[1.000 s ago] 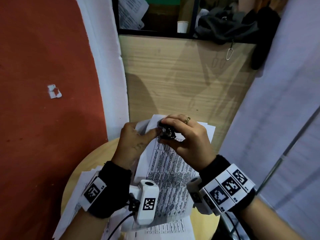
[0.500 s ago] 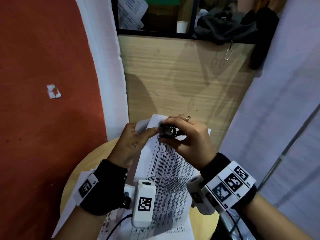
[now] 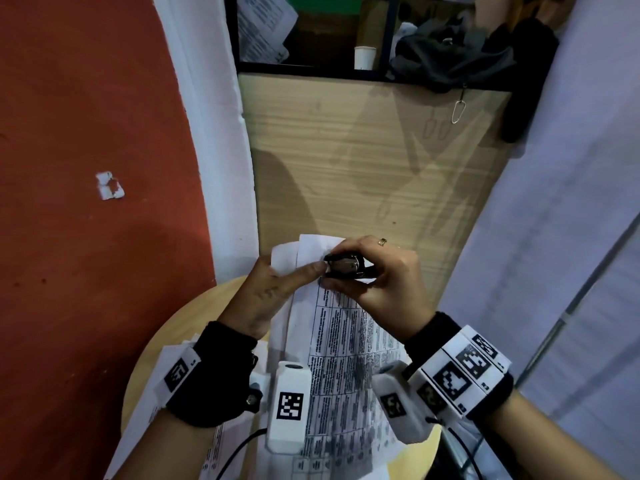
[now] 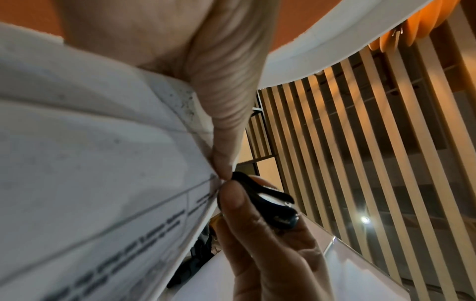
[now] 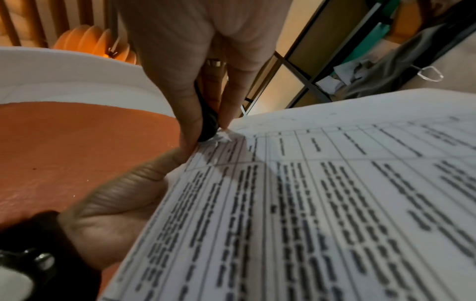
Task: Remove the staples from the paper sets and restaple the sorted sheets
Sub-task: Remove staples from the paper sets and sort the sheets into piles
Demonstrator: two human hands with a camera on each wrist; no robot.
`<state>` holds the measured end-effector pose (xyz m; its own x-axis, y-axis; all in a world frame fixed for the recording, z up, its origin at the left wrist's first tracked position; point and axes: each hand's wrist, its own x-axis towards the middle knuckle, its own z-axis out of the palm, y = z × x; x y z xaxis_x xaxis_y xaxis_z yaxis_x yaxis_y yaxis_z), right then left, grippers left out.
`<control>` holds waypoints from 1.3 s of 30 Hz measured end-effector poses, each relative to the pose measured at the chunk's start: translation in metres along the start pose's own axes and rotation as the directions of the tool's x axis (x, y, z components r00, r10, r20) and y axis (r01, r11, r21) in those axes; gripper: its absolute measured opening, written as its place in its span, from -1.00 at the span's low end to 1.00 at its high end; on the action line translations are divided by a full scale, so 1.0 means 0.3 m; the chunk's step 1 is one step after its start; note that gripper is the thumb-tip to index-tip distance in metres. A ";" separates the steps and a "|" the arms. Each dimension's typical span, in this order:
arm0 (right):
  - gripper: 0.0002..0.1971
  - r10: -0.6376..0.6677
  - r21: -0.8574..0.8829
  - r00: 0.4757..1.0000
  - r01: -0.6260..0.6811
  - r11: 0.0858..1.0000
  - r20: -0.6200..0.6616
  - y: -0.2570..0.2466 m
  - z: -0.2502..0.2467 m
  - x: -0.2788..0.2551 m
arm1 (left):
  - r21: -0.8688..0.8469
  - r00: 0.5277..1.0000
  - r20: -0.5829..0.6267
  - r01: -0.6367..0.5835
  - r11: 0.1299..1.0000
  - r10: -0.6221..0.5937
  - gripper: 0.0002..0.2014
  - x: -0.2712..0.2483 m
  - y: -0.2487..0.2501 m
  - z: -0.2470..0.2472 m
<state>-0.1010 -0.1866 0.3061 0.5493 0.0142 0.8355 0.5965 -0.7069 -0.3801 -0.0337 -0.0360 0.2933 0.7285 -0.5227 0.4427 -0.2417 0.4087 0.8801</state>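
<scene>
A set of printed table sheets [image 3: 346, 344] is held up over the round wooden table [image 3: 180, 327]. My left hand [image 3: 266, 289] pinches the set's top left corner, thumb on the front. My right hand [image 3: 377, 275] grips a small black staple remover [image 3: 346, 266], whose tip is at that same corner. In the right wrist view the staple remover [image 5: 208, 126] bites torn paper at the corner of the sheets [image 5: 322, 193]. From the left wrist camera the staple remover [image 4: 265, 201] shows beside the paper edge [image 4: 103, 163]. The staple itself is hidden.
More loose printed sheets [image 3: 173, 403] lie on the table under my left wrist. A wooden panel [image 3: 363, 161] stands right behind the table, with a shelf holding a white cup [image 3: 364, 57] and dark clothing [image 3: 453, 57]. A red wall [image 3: 86, 168] is at the left.
The staple remover has turned to lie more level at the corner, and my left thumb has slid up beside its tip. The paper set stays held up.
</scene>
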 end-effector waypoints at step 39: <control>-0.68 0.365 0.481 0.931 -0.322 0.816 0.003 -0.013 -0.002 -0.016 | 0.052 0.977 -0.213 -0.012 0.999 0.023 -0.75 0.001 -0.034 -0.020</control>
<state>-0.1062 -0.1842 0.3038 0.7310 -0.2429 0.6377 0.5913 -0.2410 -0.7696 -0.0271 -0.0358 0.2834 0.8427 -0.3414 0.4162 -0.2837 0.3755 0.8823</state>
